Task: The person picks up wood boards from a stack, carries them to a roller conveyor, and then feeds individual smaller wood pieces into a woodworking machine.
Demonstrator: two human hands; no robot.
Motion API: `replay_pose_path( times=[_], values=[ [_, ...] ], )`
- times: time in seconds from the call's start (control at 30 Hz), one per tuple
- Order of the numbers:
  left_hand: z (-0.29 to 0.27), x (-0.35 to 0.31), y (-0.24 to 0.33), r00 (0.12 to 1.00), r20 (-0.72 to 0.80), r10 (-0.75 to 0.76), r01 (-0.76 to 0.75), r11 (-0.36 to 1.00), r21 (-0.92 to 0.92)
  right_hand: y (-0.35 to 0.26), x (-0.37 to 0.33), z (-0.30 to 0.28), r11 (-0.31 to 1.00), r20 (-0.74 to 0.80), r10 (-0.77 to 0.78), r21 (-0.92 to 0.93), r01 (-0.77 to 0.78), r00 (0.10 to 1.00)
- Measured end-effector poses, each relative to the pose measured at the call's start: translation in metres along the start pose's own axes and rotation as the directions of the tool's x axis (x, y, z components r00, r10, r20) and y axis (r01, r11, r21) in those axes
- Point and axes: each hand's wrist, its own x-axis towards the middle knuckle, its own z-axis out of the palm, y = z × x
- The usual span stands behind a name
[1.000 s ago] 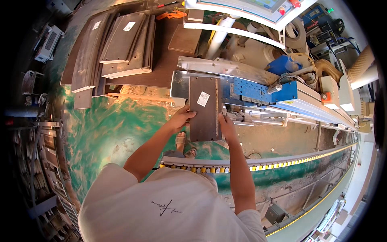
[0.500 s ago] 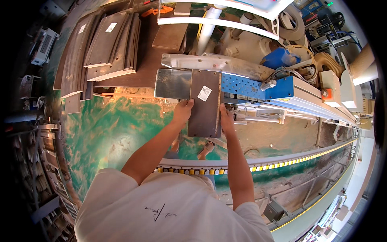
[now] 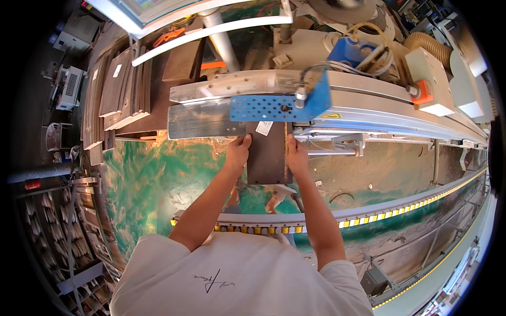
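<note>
A dark brown board [image 3: 268, 158] with a white label lies level in front of me, its near part sticking out over the floor. My left hand [image 3: 239, 152] is closed on its left edge, thumb on top. At the right edge my right hand [image 3: 297, 154] grips the same board, also with the thumb up. A blue perforated plate [image 3: 253, 108] lies across the far part of the board and hides it. Under and left of the plate runs a metal bed [image 3: 197, 122] of the machine. My fingers beneath the board are hidden.
Stacked brown boards [image 3: 124, 87] stand at the far left. A white frame [image 3: 211, 30] crosses above the machine. To the right are a beige box with an orange switch [image 3: 423, 92] and a long machine beam. A rail with yellow blocks [image 3: 316, 224] passes close before my body.
The blue plate has moved left, from beside the board to over its far part. The view has shifted to the right. Both hands keep their hold on the board.
</note>
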Motion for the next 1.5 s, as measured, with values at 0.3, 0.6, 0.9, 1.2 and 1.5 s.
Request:
replay_pose_path(
  times=[0.3,0.6,0.9,1.2,1.5],
  values=[
    [0.092,-0.015,-0.003,0.992,0.117,-0.055,0.067,0.992,-0.104,0.027,0.022,-0.090,0.998,-0.081,0.001,-0.057,-0.006,0.997],
    [0.191,-0.031,-0.015,0.999,0.032,0.022,-0.019,0.996,-0.089,0.045,0.042,-0.179,0.998,-0.077,0.038,-0.042,-0.041,0.996],
    [0.229,-0.027,-0.004,0.970,0.205,0.132,-0.160,0.979,0.124,0.053,0.034,-0.291,0.799,-0.234,-0.464,-0.528,0.290,0.854],
    [-0.123,-0.047,-0.022,0.989,0.041,0.140,-0.141,0.990,0.022,0.048,-0.202,-0.161,0.982,-0.227,0.147,-0.081,-0.169,0.963],
    [-0.494,0.116,0.164,0.454,-0.270,0.849,0.019,0.293,0.956,0.040,-0.249,0.012,0.716,0.029,-0.159,-0.685,0.136,0.987]
  ],
)
